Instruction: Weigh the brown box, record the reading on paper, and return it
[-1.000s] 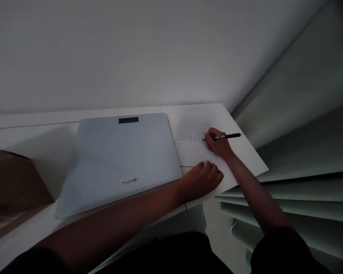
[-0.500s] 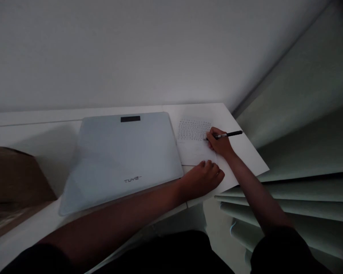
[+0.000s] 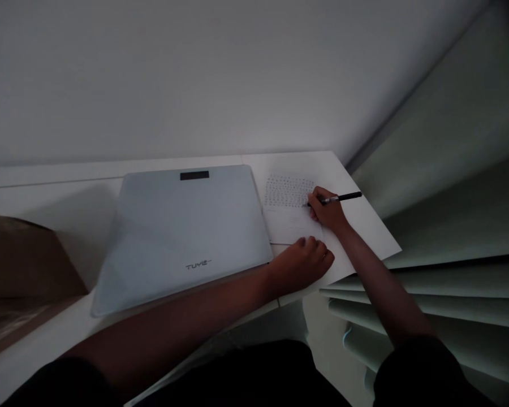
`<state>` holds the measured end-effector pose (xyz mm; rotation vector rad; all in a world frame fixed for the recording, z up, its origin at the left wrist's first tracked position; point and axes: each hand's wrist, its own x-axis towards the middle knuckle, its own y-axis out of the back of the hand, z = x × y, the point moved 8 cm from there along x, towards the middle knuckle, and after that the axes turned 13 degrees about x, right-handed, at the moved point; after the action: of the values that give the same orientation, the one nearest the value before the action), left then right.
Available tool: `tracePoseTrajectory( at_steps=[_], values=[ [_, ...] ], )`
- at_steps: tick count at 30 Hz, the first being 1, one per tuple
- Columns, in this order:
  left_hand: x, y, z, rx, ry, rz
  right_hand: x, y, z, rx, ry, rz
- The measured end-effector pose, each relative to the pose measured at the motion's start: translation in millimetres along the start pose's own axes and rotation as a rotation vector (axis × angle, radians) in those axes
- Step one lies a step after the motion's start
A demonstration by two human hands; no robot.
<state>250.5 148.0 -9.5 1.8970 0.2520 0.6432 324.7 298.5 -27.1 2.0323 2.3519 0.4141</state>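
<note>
My right hand (image 3: 327, 211) grips a black pen (image 3: 341, 198), its tip touching a white sheet of paper (image 3: 289, 209) whose upper part carries rows of small handwriting. My left hand (image 3: 302, 261) rests with curled fingers on the sheet's near edge, pinning it to the white desk (image 3: 356, 226). Both forearms reach in from the lower part of the picture.
A pale blue closed laptop (image 3: 182, 232) marked TUYE lies left of the paper. A brown cardboard box (image 3: 21, 265) sits at the far left. Window blinds (image 3: 441, 282) hang at the right, just past the desk edge. A plain white wall stands behind.
The pen and my right hand have crept slightly to the right along the written line. My left hand stays put on the paper. The view shifted a little.
</note>
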Motion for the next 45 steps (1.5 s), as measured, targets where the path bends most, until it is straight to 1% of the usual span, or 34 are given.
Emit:
tracePoseTrajectory(
  at_steps=[14, 18, 21, 23, 24, 26, 29, 31, 36, 38, 42, 45],
  values=[
    [0, -2, -1, -0.012, 0.005, -0.025, 1, 1, 1, -0.033, -0.004, 0.005],
    [-1, -2, 0, -0.003, 0.011, 0.004, 1, 2, 4, -0.009, -0.039, 0.019],
    [-2, -1, 1, 0.008, 0.015, 0.034, 0, 5, 4, 0.025, -0.025, 0.044],
    [-2, 0, 1, 0.01, 0.025, 0.052, 0, 12, 1, 0.04, 0.018, 0.09],
    [-2, 0, 1, 0.01, 0.03, 0.06, 0, 17, -2, 0.01, 0.061, 0.116],
    [-2, 1, 1, 0.007, 0.035, 0.066, 0, 23, -12, -0.139, 0.195, 0.146],
    [-1, 2, 1, 0.01, 0.031, 0.067, -2, 20, -27, -0.389, 0.426, 0.091],
    [-1, 3, 1, 0.015, 0.024, 0.061, -3, 14, -29, -0.46, 0.498, 0.027],
    [-1, 2, 1, 0.017, 0.011, 0.05, -1, 8, -23, -0.592, 0.473, -0.02],
    [-2, 2, 1, 0.026, 0.01, 0.05, -1, 3, -21, -0.637, 0.48, -0.06],
    [-2, 2, 1, 0.009, 0.02, 0.079, 0, -6, -14, -0.683, 0.496, -0.16],
    [-2, -1, 3, -0.035, 0.002, 0.057, 2, -9, -9, -0.718, 0.503, -0.184]
  ],
)
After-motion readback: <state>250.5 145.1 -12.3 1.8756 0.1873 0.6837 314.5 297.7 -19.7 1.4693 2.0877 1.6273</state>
